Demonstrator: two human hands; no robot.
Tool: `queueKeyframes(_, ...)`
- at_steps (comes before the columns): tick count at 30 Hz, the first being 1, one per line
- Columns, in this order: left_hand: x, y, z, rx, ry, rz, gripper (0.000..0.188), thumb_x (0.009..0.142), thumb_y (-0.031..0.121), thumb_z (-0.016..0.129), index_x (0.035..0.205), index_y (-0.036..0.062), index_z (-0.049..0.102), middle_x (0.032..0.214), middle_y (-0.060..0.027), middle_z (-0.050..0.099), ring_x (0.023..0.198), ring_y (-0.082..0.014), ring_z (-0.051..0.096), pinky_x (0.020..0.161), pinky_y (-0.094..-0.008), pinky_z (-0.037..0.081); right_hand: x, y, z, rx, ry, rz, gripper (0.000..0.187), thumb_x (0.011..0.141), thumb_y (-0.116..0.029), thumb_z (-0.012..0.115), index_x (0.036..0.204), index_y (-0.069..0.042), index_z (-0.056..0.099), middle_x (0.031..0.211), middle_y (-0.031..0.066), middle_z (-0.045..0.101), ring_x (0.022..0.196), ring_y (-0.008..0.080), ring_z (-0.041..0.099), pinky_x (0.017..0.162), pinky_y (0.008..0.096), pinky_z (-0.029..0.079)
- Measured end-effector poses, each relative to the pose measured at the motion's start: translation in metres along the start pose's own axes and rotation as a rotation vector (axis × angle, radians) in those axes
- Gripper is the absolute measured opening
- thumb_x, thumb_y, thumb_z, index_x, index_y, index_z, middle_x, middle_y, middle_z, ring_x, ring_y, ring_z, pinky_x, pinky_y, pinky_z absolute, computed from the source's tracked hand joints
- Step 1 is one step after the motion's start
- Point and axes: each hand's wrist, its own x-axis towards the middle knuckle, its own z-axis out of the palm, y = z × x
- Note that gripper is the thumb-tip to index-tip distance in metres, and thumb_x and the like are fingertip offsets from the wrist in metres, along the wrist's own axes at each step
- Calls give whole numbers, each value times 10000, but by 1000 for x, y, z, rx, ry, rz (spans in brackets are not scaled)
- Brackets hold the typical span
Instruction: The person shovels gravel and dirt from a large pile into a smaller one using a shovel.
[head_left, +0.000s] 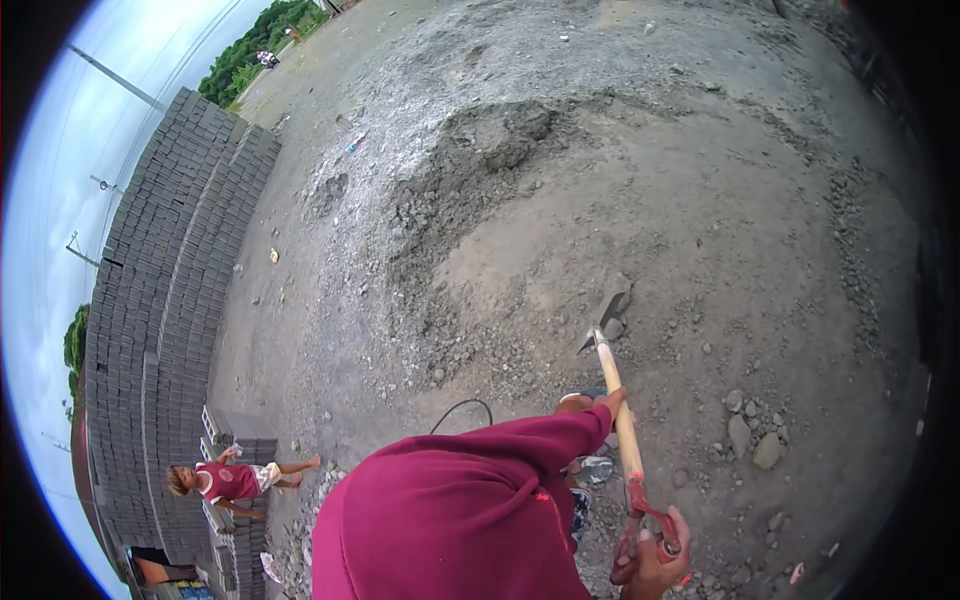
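Observation:
I hold a shovel with a pale wooden shaft (623, 425), a red handle end (636, 495) and a dark metal blade (606, 322). My left hand (611, 402), reaching out of a maroon sleeve (470, 500), is wrapped round the shaft below the blade end. At the other end, my right hand (662, 562) grips the red handle. The blade is at the grey, gravelly ground, beside a small stone (613, 328); whether it digs in is unclear. My shoes (581, 510) show partly beneath the shaft.
A low heap of dark, loose gravel (470, 170) curves ahead on the left. Several larger stones (752, 437) lie to the right. At the left, a person in a red top (232, 482) is beside tall stacks of grey blocks (165, 270). A thin dark hoop (468, 405) shows near my sleeve.

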Motion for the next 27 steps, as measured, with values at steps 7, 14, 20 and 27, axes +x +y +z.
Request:
queueKeyframes(7, 49, 113, 3, -38, 121, 111, 376, 834, 356, 586, 947, -1, 546, 730, -184, 637, 573, -303, 632, 538, -442, 534, 110, -1, 52, 188, -75, 87, 577, 728, -61, 686, 1244, 71, 463, 707, 125, 626, 516, 174, 600, 484, 286, 473)
queueKeyframes(14, 133, 162, 7, 293, 250, 58, 299, 808, 210, 601, 908, -67, 544, 667, -173, 599, 503, -318, 599, 483, -419, 508, 196, -3, 101, -36, -33, 106, 434, 786, -89, 683, 1187, 19, 557, 828, 76, 650, 622, 117, 602, 552, 244, 479)
queueKeyframes(20, 114, 56, 96, 161, 2, -162, 252, 813, 213, 534, 933, -9, 530, 725, -144, 584, 582, -294, 581, 540, -423, 514, 157, -43, 40, -421, 187, -47, 436, 754, -34, 697, 1172, 3, 581, 1021, 155, 679, 867, 203, 682, 736, 292, 530)
queueKeyframes(27, 1, 1, 194, 316, -484, -536, 134, 816, 199, 538, 814, 83, 473, 636, -68, 502, 501, -211, 495, 469, -348, 475, 72, -125, 77, -667, 285, -26, 575, 726, -52, 757, 1244, 20, 520, 992, 216, 669, 822, 254, 704, 663, 300, 541)
